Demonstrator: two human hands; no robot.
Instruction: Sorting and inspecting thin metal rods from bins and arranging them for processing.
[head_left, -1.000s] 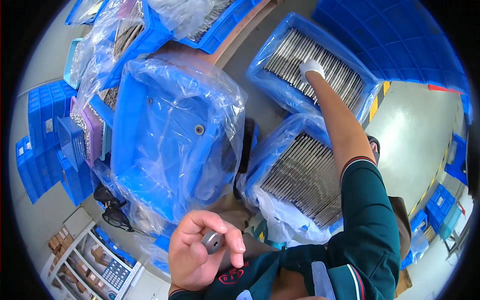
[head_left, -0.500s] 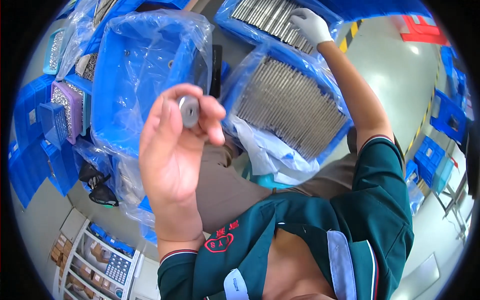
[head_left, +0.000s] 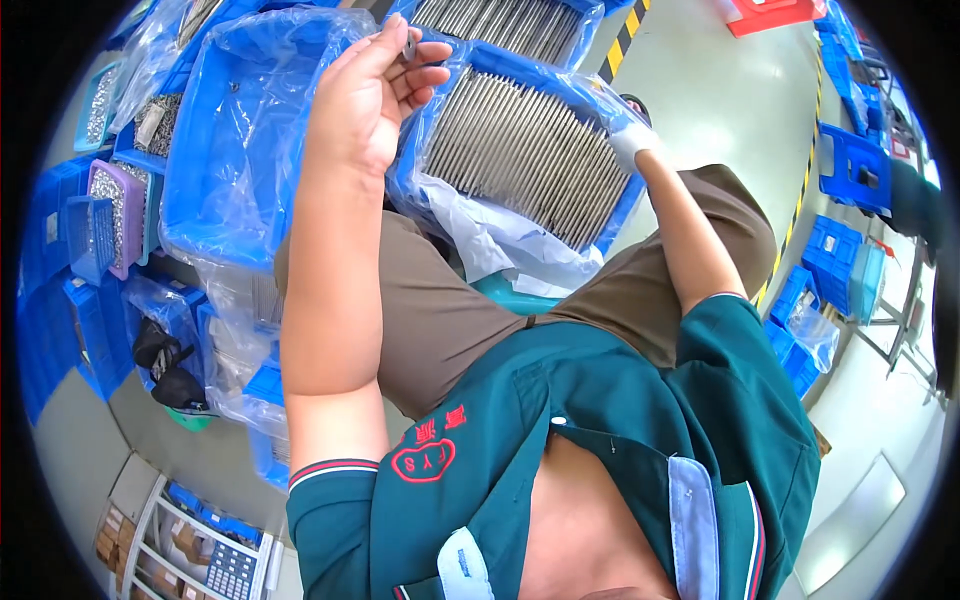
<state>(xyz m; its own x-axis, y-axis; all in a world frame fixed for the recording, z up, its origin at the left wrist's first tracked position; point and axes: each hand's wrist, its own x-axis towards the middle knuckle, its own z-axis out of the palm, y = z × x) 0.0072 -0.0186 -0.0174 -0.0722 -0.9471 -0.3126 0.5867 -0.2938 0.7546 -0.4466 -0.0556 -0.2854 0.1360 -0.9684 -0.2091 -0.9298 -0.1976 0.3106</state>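
Between the thumb and fingers of the left grip [head_left: 366, 98], a small grey metal disc [head_left: 409, 47] sits pinched, seen nearly edge-on, while the other fingers curl loosely with the palm turned up. That bare grip is raised beside the upper left corner of the near bin [head_left: 612, 236], whose slim metal rods [head_left: 525, 150] lie in a close row to the right of it and lower in view. At the far end of that row from the left grip is the right grip [head_left: 630, 143], in a white glove, by the bin's right wall (its fingertips are hidden, so I cannot tell whether it is closed on the rim, the plastic film or a rod, or on nothing).

Beyond the left grip, to its upper right, a second lot of rods [head_left: 500, 27] fills the far bin [head_left: 572, 38]. On its other side stands a large blue bin [head_left: 200, 215] lined with clear plastic. Below both grips, white sheeting [head_left: 478, 232] spills over the near bin's closest edge.

The step in hand looks to be a holding one: the disc kept ready in the left grip, the right grip stationed at the rods. A sound next move would call for a firm pinch on the disc, which is small enough to slip, and for gloved fingers placed clear of the loose film, so that any rod taken comes out without dragging its neighbours
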